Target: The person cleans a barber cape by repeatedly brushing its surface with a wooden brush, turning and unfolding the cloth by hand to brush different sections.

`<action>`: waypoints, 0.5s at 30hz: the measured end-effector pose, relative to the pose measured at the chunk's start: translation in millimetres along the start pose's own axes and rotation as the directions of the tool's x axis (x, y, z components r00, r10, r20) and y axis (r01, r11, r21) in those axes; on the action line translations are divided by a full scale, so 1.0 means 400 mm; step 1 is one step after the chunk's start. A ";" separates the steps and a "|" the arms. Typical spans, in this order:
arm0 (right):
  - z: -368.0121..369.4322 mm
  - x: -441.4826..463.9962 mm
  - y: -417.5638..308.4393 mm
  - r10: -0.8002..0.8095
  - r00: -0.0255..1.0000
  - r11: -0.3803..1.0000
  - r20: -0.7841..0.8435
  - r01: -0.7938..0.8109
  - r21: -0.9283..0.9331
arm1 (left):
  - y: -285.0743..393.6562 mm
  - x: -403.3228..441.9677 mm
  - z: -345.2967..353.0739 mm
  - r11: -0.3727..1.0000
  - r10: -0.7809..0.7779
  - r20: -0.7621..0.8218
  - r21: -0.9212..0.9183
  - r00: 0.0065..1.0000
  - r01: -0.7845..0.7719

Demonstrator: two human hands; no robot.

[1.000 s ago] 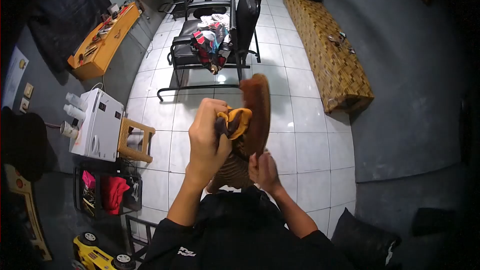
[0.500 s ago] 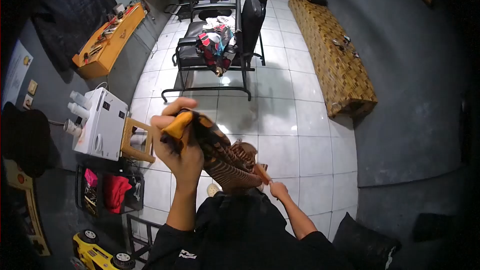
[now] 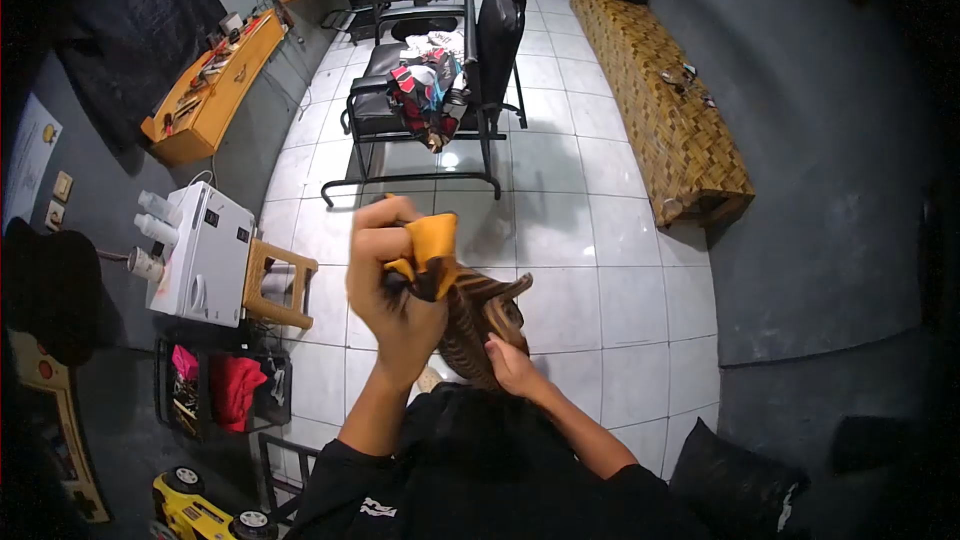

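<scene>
My left hand (image 3: 392,275) is closed round the bunched end of a brown and orange patterned cloth (image 3: 462,325), with an orange fold sticking up past the fingers. The striped rest of it hangs down in front of my body. My right hand (image 3: 512,365), lower and to the right, is closed at the cloth's right side around a brown brush-like object (image 3: 508,323), partly hidden among the folds.
A black chair (image 3: 375,105) bearing a pile of clothes (image 3: 430,85) stands ahead. At the left are a small white fridge (image 3: 215,255), a woven stool (image 3: 258,285) and a wooden shelf (image 3: 230,80). A woven bench (image 3: 665,110) runs along the right wall.
My left hand moved left with the cloth, then partly back right. My right hand went down with the brush-like object, then left and slightly up against the cloth.
</scene>
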State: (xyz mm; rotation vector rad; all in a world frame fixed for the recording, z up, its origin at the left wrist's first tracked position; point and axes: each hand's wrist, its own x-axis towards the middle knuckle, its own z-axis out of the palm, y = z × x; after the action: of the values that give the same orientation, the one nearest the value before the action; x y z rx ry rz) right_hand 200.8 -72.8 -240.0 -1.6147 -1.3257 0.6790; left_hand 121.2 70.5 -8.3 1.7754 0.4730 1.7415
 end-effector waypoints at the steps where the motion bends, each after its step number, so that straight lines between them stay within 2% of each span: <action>1: 0.002 -0.007 0.089 0.279 0.907 0.958 0.314 -0.241 -0.155 | 0.003 0.007 -0.007 0.997 0.068 -0.027 0.029 0.997 -0.067; 2: 0.019 -0.043 0.188 0.308 0.885 0.921 0.350 -0.185 -0.343 | 0.012 0.018 -0.016 0.989 0.136 -0.051 0.062 0.989 -0.133; 3: 0.031 -0.094 0.267 0.342 0.860 0.851 0.378 -0.113 -0.513 | 0.026 0.025 -0.026 0.992 0.121 -0.068 0.052 0.990 -0.117; 4: 0.015 -0.137 0.307 0.511 0.757 0.772 0.407 -0.197 -0.604 | 0.023 0.023 -0.025 0.993 0.107 -0.168 -0.034 0.980 -0.115; 5: -0.005 -0.179 0.345 0.664 0.626 0.672 0.409 -0.260 -0.693 | 0.020 0.022 -0.030 0.993 0.111 -0.231 -0.022 0.967 -0.119; 6: -0.021 -0.230 0.398 0.716 0.573 0.629 0.398 -0.282 -0.725 | 0.017 0.023 -0.036 0.992 0.114 -0.293 -0.010 0.949 -0.122; 7: -0.029 -0.261 0.440 0.764 0.518 0.583 0.383 -0.302 -0.755 | 0.020 0.027 -0.040 0.996 0.085 -0.241 0.020 0.967 -0.082; 8: -0.033 -0.255 0.457 0.757 0.555 0.593 0.345 -0.359 -0.721 | 0.025 0.035 -0.044 0.998 0.055 -0.190 0.054 0.980 -0.046; 10: -0.044 -0.244 0.469 0.750 0.606 0.605 0.263 -0.470 -0.642 | 0.012 0.034 -0.053 0.996 -0.007 -0.081 0.087 0.997 0.015; 12: -0.062 -0.178 0.452 0.616 0.780 0.735 0.105 -0.522 -0.432 | 0.011 0.030 -0.025 0.982 -0.186 -0.104 -0.053 0.977 0.182; 14: -0.097 -0.056 0.253 0.523 0.851 0.852 -0.054 -0.521 0.039 | -0.011 0.004 -0.020 0.973 -0.229 -0.027 -0.019 0.973 0.229; 15: -0.120 -0.001 0.132 0.532 0.846 0.799 0.026 -0.512 0.317 | -0.025 -0.010 -0.019 0.971 -0.240 0.024 0.004 0.971 0.240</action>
State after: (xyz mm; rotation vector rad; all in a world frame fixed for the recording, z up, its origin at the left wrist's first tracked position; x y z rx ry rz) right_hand 265.5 -88.0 -266.2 -1.7232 -0.6625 1.1000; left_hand 115.1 76.7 -17.8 1.6618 0.6498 1.5504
